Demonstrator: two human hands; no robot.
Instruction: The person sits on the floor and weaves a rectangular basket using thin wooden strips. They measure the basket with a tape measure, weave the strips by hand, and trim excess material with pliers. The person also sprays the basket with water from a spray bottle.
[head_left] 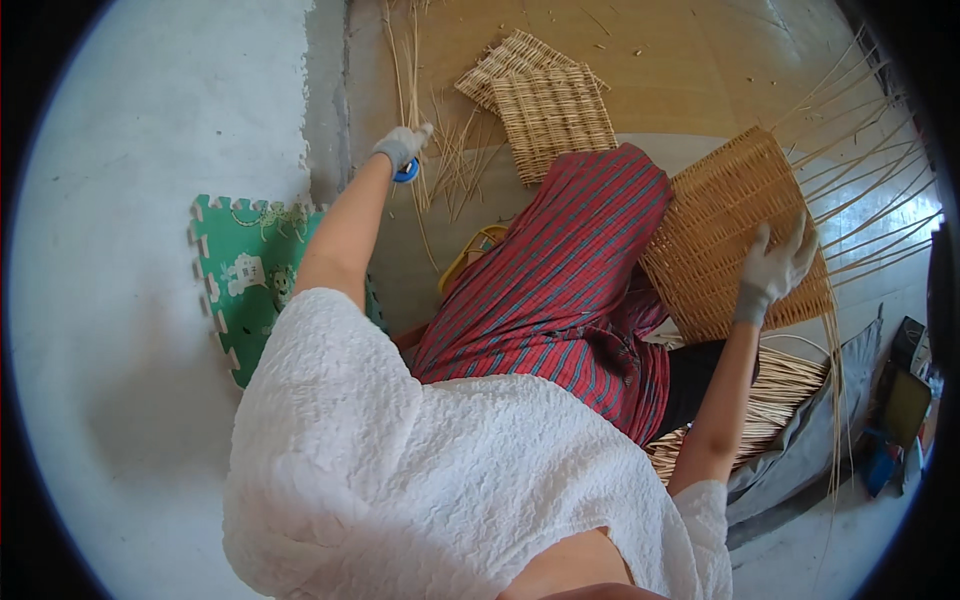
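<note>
- Right hand (775, 265): gloved, fingers spread and laid against the face of the woven wicker panel (735, 200); not closed around it. The spread contact probably steadies the panel.
- Wicker panel: tilted beside the knee under the red striped cloth (590, 240), which likely braces it. Long unwoven strands (860, 190) project from its far right edge, apparently left clear of the lap.
- Left hand (403, 147): gloved, arm extended, fingers partly curled at the loose wicker strands (408, 70). A blue ring (406, 171) shows just beneath; whether the hand grips either cannot be told.
- Two smaller wicker panels (555, 115): overlapping beyond the knees, presumably set aside to leave the lap free.
</note>
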